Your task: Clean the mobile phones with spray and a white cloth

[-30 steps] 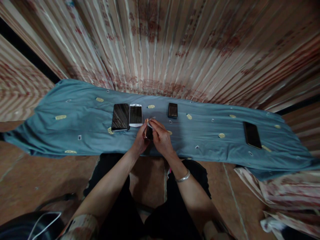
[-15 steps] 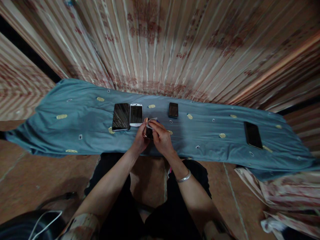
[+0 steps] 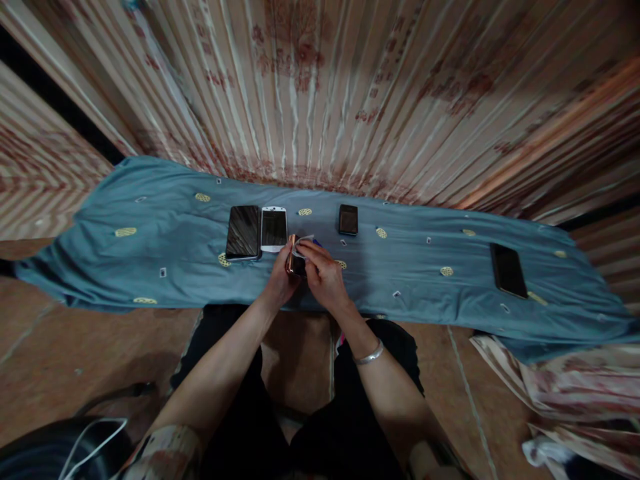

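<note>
Centrally, above the near edge of the blue cloth (image 3: 150,247), a rose-gold phone (image 3: 293,261) is gripped on edge by the left hand (image 3: 280,280), while a small white wipe (image 3: 303,243) is pinched against its screen by the right hand (image 3: 324,280). Wiping appears to be mid-way. A black phone (image 3: 243,232) and a white phone (image 3: 273,229) are laid touching beside it; a small phone (image 3: 348,219) and a far-right phone (image 3: 508,269) lie apart, untouched.

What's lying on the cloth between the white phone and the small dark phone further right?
In the head view, between the white phone and the small dark phone lies only a yellow oval pattern mark on the blue cloth; no object there.
</note>
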